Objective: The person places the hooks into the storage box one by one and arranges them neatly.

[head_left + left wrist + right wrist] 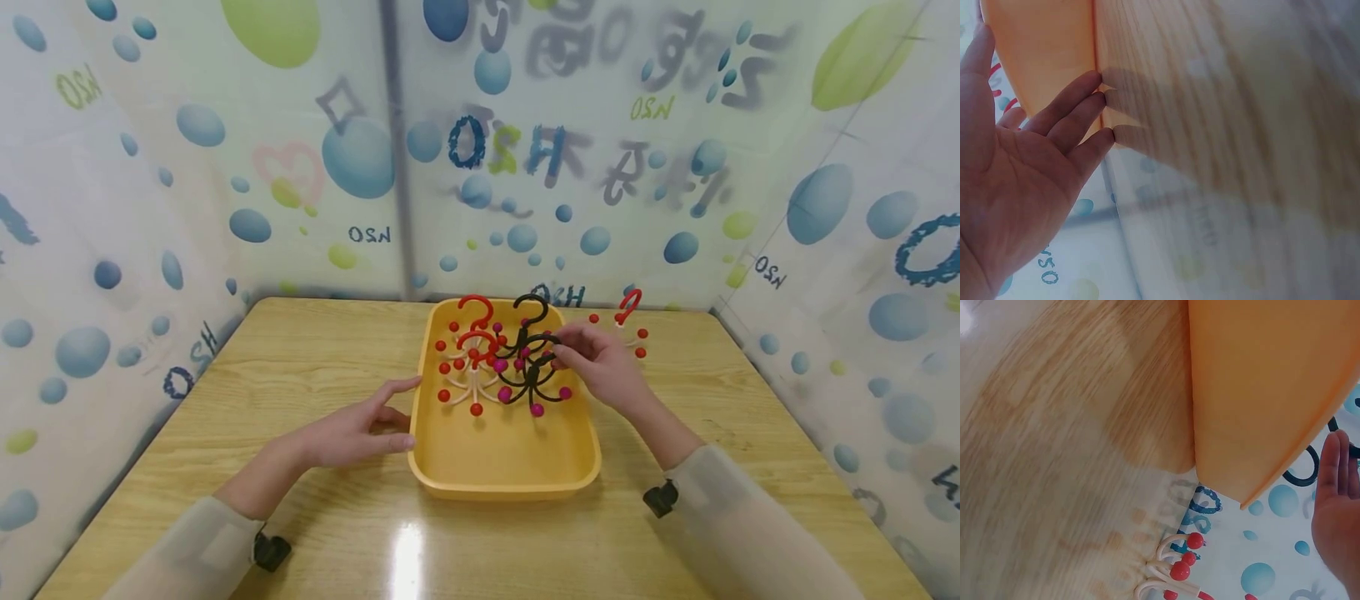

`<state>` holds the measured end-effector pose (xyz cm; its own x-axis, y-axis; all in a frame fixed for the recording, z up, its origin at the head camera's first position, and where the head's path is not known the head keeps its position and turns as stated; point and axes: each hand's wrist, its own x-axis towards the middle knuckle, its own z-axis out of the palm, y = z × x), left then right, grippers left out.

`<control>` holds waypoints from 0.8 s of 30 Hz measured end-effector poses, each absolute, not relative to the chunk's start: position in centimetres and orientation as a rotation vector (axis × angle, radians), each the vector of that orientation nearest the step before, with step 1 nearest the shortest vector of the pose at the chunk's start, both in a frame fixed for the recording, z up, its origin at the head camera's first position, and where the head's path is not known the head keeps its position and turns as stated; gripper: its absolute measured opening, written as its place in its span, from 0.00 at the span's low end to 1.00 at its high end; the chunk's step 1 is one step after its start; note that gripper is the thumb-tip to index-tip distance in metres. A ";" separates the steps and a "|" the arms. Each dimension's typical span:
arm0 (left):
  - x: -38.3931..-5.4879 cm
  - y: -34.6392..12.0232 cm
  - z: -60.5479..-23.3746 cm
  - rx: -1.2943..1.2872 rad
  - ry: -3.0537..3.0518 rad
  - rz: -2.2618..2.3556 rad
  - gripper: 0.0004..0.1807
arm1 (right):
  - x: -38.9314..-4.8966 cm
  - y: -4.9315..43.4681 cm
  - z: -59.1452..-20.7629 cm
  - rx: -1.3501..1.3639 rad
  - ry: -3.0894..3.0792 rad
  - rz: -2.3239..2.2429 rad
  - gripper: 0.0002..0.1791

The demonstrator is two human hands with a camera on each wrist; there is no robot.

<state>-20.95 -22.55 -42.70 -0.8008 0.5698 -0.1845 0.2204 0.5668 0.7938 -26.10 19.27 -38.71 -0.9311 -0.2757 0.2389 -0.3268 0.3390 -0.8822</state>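
Observation:
My right hand (600,367) pinches the hook of the front black multi-arm hook hanger (532,377), which has magenta ball tips, over the right side of a yellow plastic tray (502,458). Behind it is a second black hanger (523,337). Two cream hangers with red hooks and red ball tips, a front one (474,379) and one behind it, are on the tray's left side. My left hand (360,429) is spread at the tray's left rim; in the left wrist view, its extended fingers (1075,119) lie against the outer wall.
Another cream hanger with a red hook (630,307) stands on the wooden table (315,358) behind my right hand, beyond the tray's right side. Curtains printed with blue and green drops (360,158) enclose the table at the back and both sides.

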 end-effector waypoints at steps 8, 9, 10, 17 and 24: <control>-20.9 -22.6 -42.7 0.645 2.378 1.117 0.48 | -26.4 19.4 -39.4 0.573 -2.606 1.637 0.15; -20.9 -22.6 -42.7 0.644 2.379 1.117 0.48 | -26.4 19.4 -39.4 0.570 -2.611 1.638 0.15; -20.9 -22.6 -42.6 0.644 2.379 1.117 0.48 | -26.4 19.4 -39.4 0.562 -2.613 1.641 0.15; -20.9 -22.6 -42.6 0.651 2.376 1.122 0.49 | -26.4 19.4 -39.5 0.527 -2.628 1.616 0.16; -20.9 -22.6 -42.7 0.649 2.364 1.133 0.48 | -26.6 19.5 -39.7 0.532 -2.633 1.592 0.16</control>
